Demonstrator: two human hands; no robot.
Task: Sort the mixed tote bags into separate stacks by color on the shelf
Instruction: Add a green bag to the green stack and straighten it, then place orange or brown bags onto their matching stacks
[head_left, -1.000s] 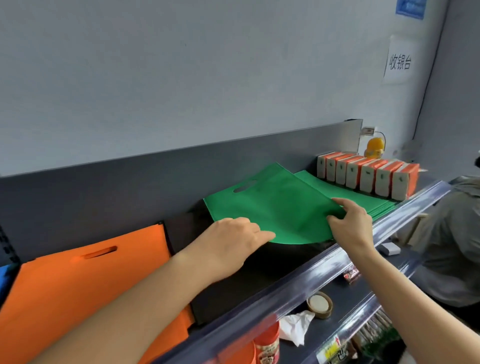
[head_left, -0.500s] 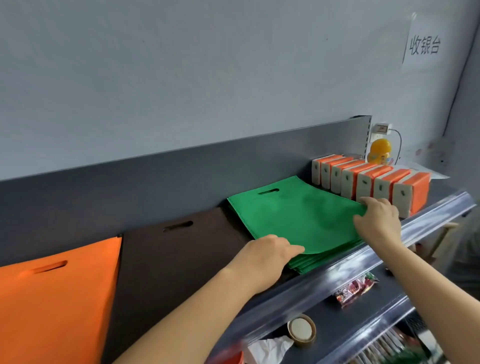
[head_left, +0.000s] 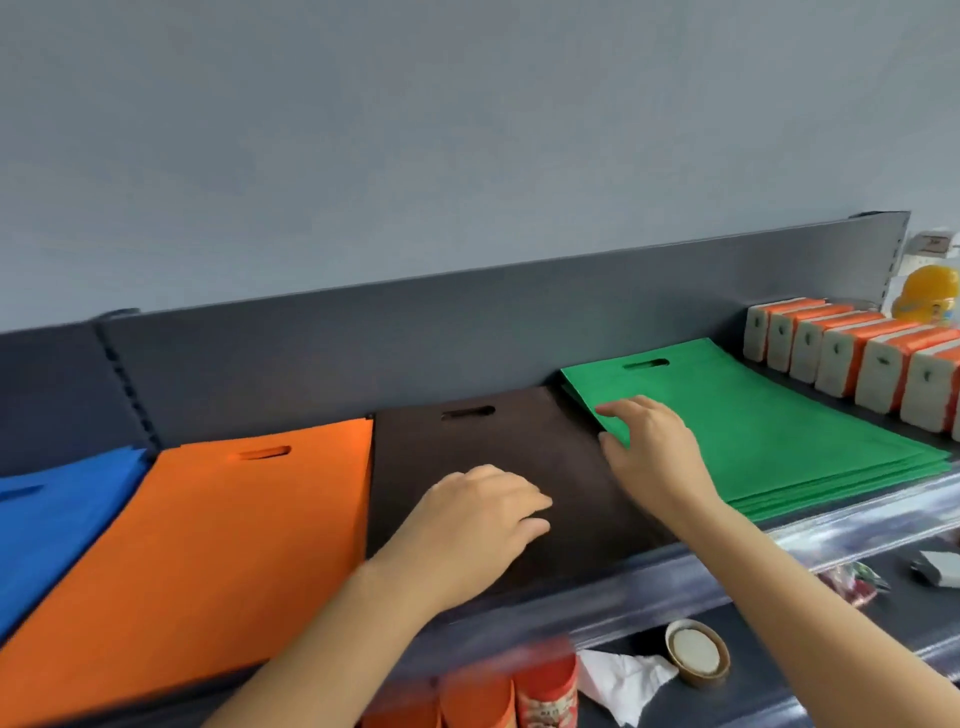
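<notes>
Tote bags lie side by side in stacks on the dark shelf (head_left: 675, 582): a blue stack (head_left: 47, 514) at the far left, then an orange stack (head_left: 208, 540), a dark brown stack (head_left: 483, 441) and a green stack (head_left: 779, 431). My left hand (head_left: 472, 525) rests on the brown stack, its fingers loosely curled and holding nothing. My right hand (head_left: 649, 447) lies over the left edge of the green stack, fingers extended, touching the top green bag where it meets the brown one.
A row of orange and white boxes (head_left: 852, 364) stands right of the green stack, with a yellow figure (head_left: 930, 293) behind. On the lower shelf are a round tape roll (head_left: 696, 652), crumpled white paper (head_left: 623, 680) and red cans (head_left: 545, 686).
Both hands moved left off the green bag, which now lies flat on its stack. My left hand went onto the brown stack. The view swung left, showing the orange and blue stacks.
</notes>
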